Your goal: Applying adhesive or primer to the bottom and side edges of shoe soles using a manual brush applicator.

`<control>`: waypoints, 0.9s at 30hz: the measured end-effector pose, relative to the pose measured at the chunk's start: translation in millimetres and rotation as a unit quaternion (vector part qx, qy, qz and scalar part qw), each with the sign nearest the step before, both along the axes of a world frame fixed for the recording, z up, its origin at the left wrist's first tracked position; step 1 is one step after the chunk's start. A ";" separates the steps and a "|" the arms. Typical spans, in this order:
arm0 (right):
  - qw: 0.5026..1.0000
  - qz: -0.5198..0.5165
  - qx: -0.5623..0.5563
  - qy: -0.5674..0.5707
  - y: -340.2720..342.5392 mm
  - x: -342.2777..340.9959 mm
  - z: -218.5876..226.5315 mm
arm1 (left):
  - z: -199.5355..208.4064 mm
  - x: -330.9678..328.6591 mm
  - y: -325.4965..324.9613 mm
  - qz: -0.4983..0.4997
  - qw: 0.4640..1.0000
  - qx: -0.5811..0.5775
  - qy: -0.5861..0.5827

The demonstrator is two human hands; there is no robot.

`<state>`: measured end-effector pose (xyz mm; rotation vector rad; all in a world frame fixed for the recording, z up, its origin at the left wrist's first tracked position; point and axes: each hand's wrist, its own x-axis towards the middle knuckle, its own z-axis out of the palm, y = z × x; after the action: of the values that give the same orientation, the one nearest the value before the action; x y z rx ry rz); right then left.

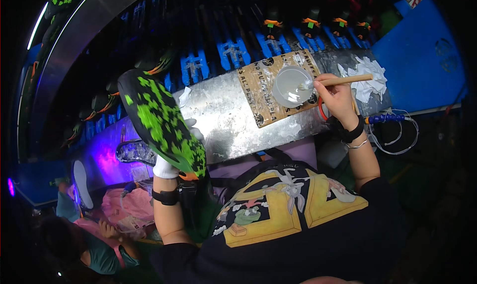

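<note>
My left hand (166, 166), in a white glove, is closed around a shoe (164, 117), whose black sole with bright green patches faces up. The shoe hides most of that hand; only the cuff and some fingertips show. Bare, my right hand (336, 96) grips a wooden-handled brush (357, 79). Its bristle end dips into a white bowl (279, 88) holding a pale liquid. Under the bowl lies a piece of printed brown cardboard (254, 105), smeared with shiny residue, on the metal bench (218, 135).
Crumpled white tissues (368, 77) lie right of the bowl, near a coiled blue hose (385, 118). Beyond the bench runs a rack with blue holders (232, 52) and several dark shoes (311, 25). A dark sole-shaped piece (135, 152) lies at left. A co-worker (107, 244) sits lower left beside a pale sole (82, 184).
</note>
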<state>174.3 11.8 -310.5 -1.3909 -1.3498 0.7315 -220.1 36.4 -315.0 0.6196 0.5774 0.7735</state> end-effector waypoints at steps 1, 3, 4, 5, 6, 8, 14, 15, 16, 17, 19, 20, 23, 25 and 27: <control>1.000 -0.001 0.005 -0.004 -1.8 -0.2 1.4 | -4.4 -5.4 0.7 0.023 1.000 -0.013 0.012; 0.999 -0.003 0.036 0.000 -5.8 -1.9 5.2 | -4.5 -4.6 -5.2 0.064 0.995 0.038 0.067; 0.998 -0.003 0.066 0.004 -8.2 -2.7 6.6 | -4.0 -5.9 -8.6 0.068 0.995 0.044 0.061; 0.998 -0.004 0.065 0.005 -11.4 -2.8 7.3 | 0.4 -5.0 -11.9 0.067 0.995 0.044 0.061; 0.999 0.002 0.052 0.000 -14.4 -1.8 8.3 | 8.6 -1.7 -14.7 0.087 0.991 0.054 0.090; 0.999 0.008 0.037 -0.004 -19.2 -1.9 7.3 | 9.2 -3.6 -18.7 0.092 0.991 0.026 0.097; 0.999 -0.010 0.047 -0.014 -17.1 2.7 3.2 | 22.9 41.0 10.6 0.023 0.984 0.007 -0.178; 0.998 -0.013 0.054 -0.006 -19.3 4.3 5.7 | 25.8 48.6 16.6 0.023 0.980 0.044 -0.193; 0.998 -0.019 0.063 -0.001 -21.7 6.1 9.4 | 28.9 55.6 23.0 0.021 0.977 0.068 -0.200; 0.997 -0.032 0.070 -0.007 -23.5 4.9 7.5 | 33.6 58.4 22.2 0.007 0.976 0.072 -0.206; 0.998 -0.045 0.037 0.036 -26.8 12.1 3.4 | 36.7 74.7 24.8 -0.064 0.943 -0.083 -0.317; 0.995 -0.019 -0.050 0.084 -29.0 14.1 11.7 | 31.9 85.7 30.8 -0.033 0.956 -0.049 -0.287; 0.996 -0.008 0.007 0.093 -23.3 9.7 -3.5 | 48.9 107.1 22.9 -0.085 0.967 0.005 -0.240; 0.999 -0.004 0.044 -0.012 -28.3 4.9 8.9 | 55.6 127.0 15.9 -0.132 0.947 0.099 -0.274; 0.999 0.004 0.045 -0.016 -36.4 0.2 16.6 | 61.9 138.3 12.6 -0.052 0.976 0.083 -0.195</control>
<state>174.5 -24.6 -293.9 -1.3303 -1.3966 0.6483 -81.8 49.1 -253.0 0.6242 0.1191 0.8236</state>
